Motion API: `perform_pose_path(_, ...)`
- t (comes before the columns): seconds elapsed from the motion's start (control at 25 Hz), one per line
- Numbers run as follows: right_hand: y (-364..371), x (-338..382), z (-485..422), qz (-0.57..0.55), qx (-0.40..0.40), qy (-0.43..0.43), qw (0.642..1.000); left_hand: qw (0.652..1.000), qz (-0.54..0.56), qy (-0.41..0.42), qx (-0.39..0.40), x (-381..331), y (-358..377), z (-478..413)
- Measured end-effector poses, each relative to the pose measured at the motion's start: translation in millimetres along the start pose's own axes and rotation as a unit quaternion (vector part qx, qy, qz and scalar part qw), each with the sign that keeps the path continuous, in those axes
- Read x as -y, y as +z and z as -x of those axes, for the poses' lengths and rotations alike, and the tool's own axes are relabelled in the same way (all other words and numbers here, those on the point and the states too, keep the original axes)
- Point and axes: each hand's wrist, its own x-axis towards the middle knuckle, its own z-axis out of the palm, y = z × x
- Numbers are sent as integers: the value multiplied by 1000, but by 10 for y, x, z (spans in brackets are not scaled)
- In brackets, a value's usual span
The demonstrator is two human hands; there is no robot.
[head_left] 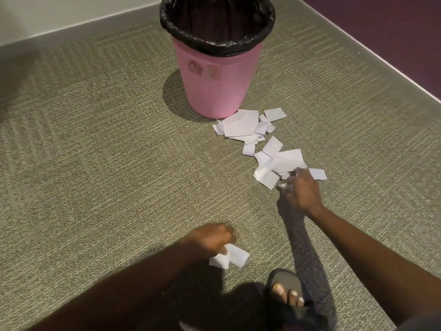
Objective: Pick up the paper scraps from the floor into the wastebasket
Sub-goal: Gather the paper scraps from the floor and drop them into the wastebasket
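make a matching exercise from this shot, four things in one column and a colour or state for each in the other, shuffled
1 wastebasket
2 bin liner
3 left hand
4 right hand

A black, folded over the rim
B pinches held scraps
C pink, upright on the carpet
D blurred, at the scrap pile

Pairs: 1-C, 2-A, 3-B, 4-D

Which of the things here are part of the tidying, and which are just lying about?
Part of the job: pink wastebasket; its black liner; floor scraps spread from its base; left hand, pinching held scraps; right hand, blurred, down at the floor scraps.
Just there: sandal; carpet.
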Motion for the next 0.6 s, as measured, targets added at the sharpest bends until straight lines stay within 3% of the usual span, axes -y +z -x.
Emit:
perform_pose_path(0.12, 17, -165, -147, 5, 50, -27, 998, 991, 101, -77, -47, 162, -105, 86)
perform_pose_path(0.2, 60, -121, -161, 25, 27, -77, 996, 985, 117, -109, -60, 271, -119, 137)
perform_pose_path(0.28, 118, -51, -168, 55, 4, -101, 993, 985, 110, -116, -65, 337, -128, 167)
perform_pose_path(0.44, 200, 62, -208, 91, 36, -124, 987, 974, 129, -132, -129, 383, -206, 171)
perform_pose_path(0.6, 69, 152, -262, 28, 58, -139, 988, 956, 163, -143, -200, 437, -426, 123)
